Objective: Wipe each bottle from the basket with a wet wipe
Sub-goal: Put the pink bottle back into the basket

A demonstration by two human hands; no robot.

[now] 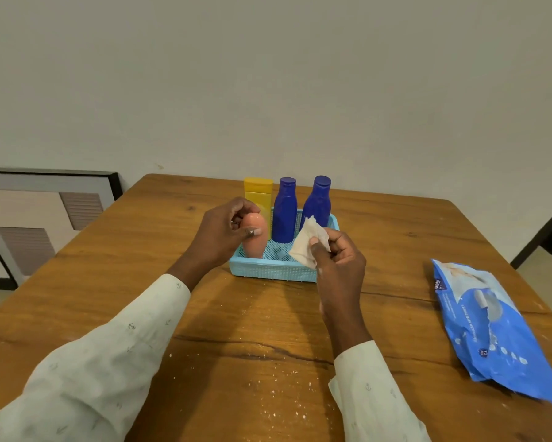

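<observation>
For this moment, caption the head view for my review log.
Left hand grips a peach bottle in the blue basket; right hand holds a wet wipe.

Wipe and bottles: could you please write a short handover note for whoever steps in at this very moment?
Left hand: gripping the top of the pink bottle, which stands in the blue basket.
Right hand: pinching a crumpled wet wipe just over the basket's near right corner.
Also in the basket: yellow bottle and two dark blue bottles, upright along the back.
Wipe pack lies on the table, far right.
Done: a wipe is out and in hand. Which bottles are already wiped cannot be told.
Left: wipe the pink bottle, then check the rest.
</observation>
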